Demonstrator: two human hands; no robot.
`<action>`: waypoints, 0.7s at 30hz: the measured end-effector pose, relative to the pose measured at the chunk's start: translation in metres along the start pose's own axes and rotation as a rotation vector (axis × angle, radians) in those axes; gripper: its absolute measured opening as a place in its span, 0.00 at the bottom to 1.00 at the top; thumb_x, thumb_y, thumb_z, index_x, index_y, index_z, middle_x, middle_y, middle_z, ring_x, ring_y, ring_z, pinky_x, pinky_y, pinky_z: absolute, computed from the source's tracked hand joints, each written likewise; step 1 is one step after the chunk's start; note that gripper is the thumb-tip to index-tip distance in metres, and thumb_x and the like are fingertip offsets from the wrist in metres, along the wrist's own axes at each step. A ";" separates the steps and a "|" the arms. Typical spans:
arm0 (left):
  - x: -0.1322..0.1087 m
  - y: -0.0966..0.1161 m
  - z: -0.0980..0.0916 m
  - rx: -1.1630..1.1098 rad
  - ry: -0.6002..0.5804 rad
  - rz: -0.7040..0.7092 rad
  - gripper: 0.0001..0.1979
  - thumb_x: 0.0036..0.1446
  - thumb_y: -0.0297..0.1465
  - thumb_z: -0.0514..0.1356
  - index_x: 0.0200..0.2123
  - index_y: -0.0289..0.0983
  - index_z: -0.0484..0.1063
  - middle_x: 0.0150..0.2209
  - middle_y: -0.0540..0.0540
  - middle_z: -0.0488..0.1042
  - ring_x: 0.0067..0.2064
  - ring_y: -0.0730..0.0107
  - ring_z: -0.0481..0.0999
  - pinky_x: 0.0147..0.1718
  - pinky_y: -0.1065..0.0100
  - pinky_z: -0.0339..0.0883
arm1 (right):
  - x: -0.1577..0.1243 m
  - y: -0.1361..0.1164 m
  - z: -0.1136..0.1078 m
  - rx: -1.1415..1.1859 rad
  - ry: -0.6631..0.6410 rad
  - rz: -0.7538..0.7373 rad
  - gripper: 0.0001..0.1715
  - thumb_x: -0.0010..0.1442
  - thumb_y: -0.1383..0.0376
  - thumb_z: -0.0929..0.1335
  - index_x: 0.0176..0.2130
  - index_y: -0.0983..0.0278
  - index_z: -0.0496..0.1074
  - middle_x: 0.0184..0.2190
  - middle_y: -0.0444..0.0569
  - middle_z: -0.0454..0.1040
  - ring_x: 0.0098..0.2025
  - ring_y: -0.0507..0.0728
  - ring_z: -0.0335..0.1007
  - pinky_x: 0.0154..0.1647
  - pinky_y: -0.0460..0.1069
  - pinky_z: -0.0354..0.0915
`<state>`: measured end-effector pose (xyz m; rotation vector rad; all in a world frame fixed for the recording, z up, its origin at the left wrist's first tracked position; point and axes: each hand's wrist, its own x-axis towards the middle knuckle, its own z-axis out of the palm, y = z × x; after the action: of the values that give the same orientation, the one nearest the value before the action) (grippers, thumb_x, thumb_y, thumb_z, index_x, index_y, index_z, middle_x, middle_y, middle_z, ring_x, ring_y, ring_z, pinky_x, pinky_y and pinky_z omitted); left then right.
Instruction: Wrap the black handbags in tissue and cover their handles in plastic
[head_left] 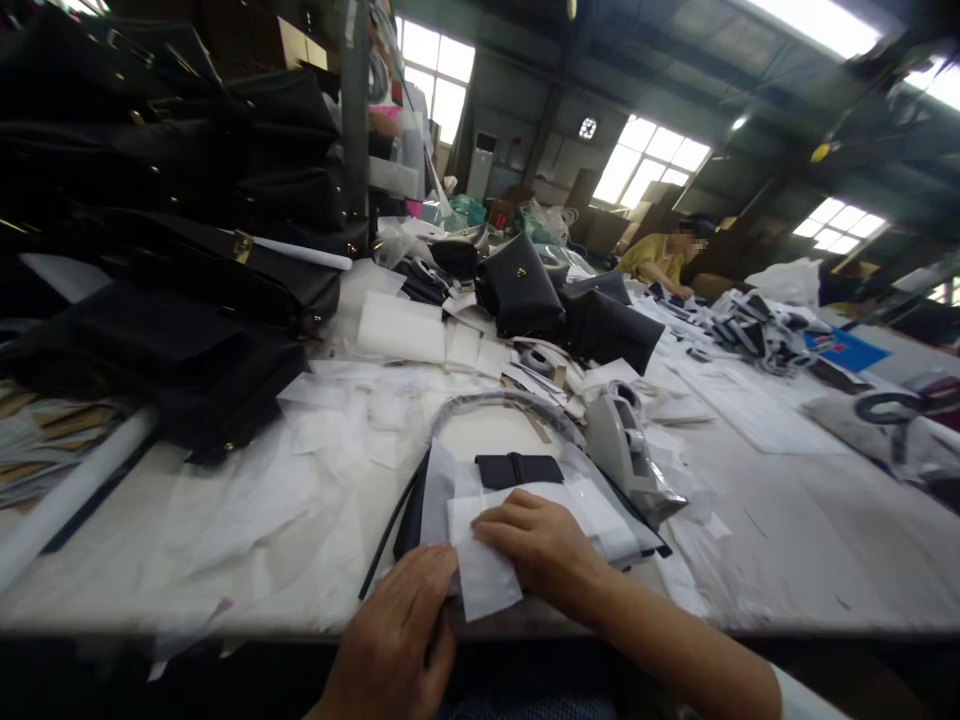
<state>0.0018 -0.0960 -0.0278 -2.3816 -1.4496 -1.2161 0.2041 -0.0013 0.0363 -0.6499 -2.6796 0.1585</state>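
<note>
Steadying, presumably, a thin white rectangular sheet (486, 588) over a black leathery bag (410, 522) — right hand (541, 540) atop, left hand (401, 625) beside, fingers' grip unclear.

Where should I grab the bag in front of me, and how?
Probably by the wrapped handle, mid-curve, coming from above: it arches out beyond the bag as an open loop, while your right hand covers part of the front.

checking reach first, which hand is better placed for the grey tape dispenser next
Probably the right hand: it touches the white sheet, nearer the grey tape dispenser. The left hand is farther off, by the sheet's left edge.
</note>
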 end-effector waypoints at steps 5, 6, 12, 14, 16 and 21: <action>0.003 0.000 -0.002 0.007 -0.008 -0.012 0.20 0.59 0.24 0.54 0.55 0.33 0.67 0.49 0.43 0.78 0.53 0.67 0.76 0.55 0.69 0.67 | -0.007 0.000 0.009 0.123 0.077 0.113 0.11 0.67 0.68 0.62 0.45 0.63 0.73 0.37 0.49 0.80 0.34 0.56 0.70 0.35 0.50 0.65; 0.002 0.000 -0.002 0.010 -0.006 -0.012 0.19 0.59 0.24 0.54 0.54 0.33 0.67 0.49 0.43 0.78 0.53 0.67 0.76 0.55 0.69 0.67 | -0.007 0.000 0.009 0.158 0.072 0.166 0.10 0.67 0.66 0.63 0.44 0.62 0.73 0.36 0.48 0.80 0.35 0.56 0.71 0.36 0.50 0.65; 0.006 -0.002 0.001 0.033 0.008 -0.038 0.16 0.62 0.29 0.55 0.53 0.34 0.69 0.46 0.43 0.79 0.48 0.67 0.78 0.51 0.70 0.70 | -0.009 -0.003 0.008 0.227 0.072 0.246 0.14 0.70 0.61 0.60 0.40 0.62 0.73 0.34 0.48 0.79 0.35 0.55 0.71 0.37 0.49 0.64; 0.010 -0.003 -0.002 0.009 -0.020 -0.017 0.14 0.64 0.29 0.54 0.52 0.35 0.71 0.46 0.44 0.79 0.47 0.68 0.78 0.50 0.71 0.70 | -0.012 -0.005 0.007 0.239 0.098 0.191 0.17 0.71 0.61 0.57 0.45 0.63 0.71 0.37 0.50 0.79 0.36 0.57 0.71 0.38 0.50 0.64; 0.015 -0.004 -0.006 -0.022 -0.067 0.025 0.13 0.65 0.28 0.52 0.50 0.37 0.72 0.46 0.46 0.79 0.48 0.69 0.78 0.51 0.72 0.70 | -0.015 -0.006 0.007 0.229 0.111 0.180 0.18 0.72 0.62 0.55 0.47 0.63 0.70 0.38 0.50 0.79 0.36 0.57 0.71 0.37 0.50 0.63; 0.019 -0.004 -0.011 -0.035 -0.080 0.038 0.12 0.67 0.29 0.52 0.48 0.38 0.73 0.46 0.46 0.79 0.49 0.69 0.77 0.52 0.71 0.69 | -0.009 -0.006 0.012 0.144 0.063 0.347 0.11 0.70 0.61 0.61 0.39 0.61 0.71 0.33 0.47 0.77 0.35 0.55 0.71 0.36 0.48 0.60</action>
<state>-0.0032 -0.0850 -0.0089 -2.4964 -1.4091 -1.1589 0.2048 -0.0107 0.0231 -1.0479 -2.4472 0.4103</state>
